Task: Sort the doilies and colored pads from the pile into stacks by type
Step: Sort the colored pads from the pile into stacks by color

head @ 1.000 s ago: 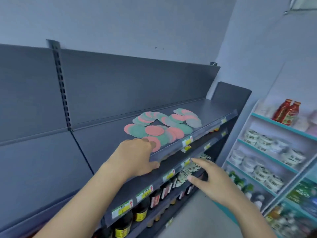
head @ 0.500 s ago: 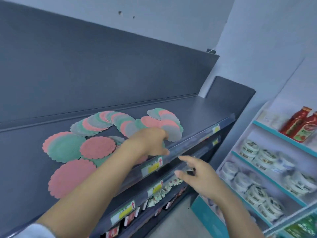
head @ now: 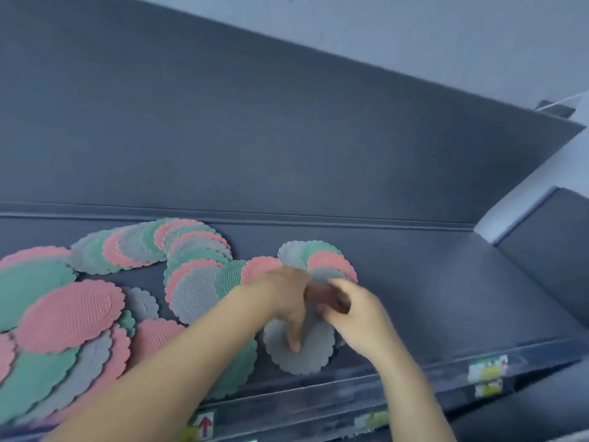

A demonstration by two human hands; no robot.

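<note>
Round scalloped pads in pink, green and grey lie overlapping along a dark shelf (head: 446, 298). A large pink pad (head: 70, 314) and a green pad (head: 28, 282) sit at the left, and a fanned row (head: 178, 244) runs behind them. My left hand (head: 283, 295) rests over the right part of the pile, its thumb pressing down on a grey pad (head: 302, 355) near the front edge. Right beside it, my right hand (head: 357, 311) has its fingers curled toward the left hand over a small pink and green cluster (head: 322, 260). Blur hides whether it grips a pad.
The shelf's right half is bare dark metal up to a side panel (head: 548, 250). A tall back panel (head: 287, 138) rises behind the pads. A clear front rail with price labels (head: 487, 371) runs along the shelf's front edge.
The view has moved closer to the shelf. My right hand rose from below the shelf edge onto the pile beside my left hand, which stayed on the pile's right part.
</note>
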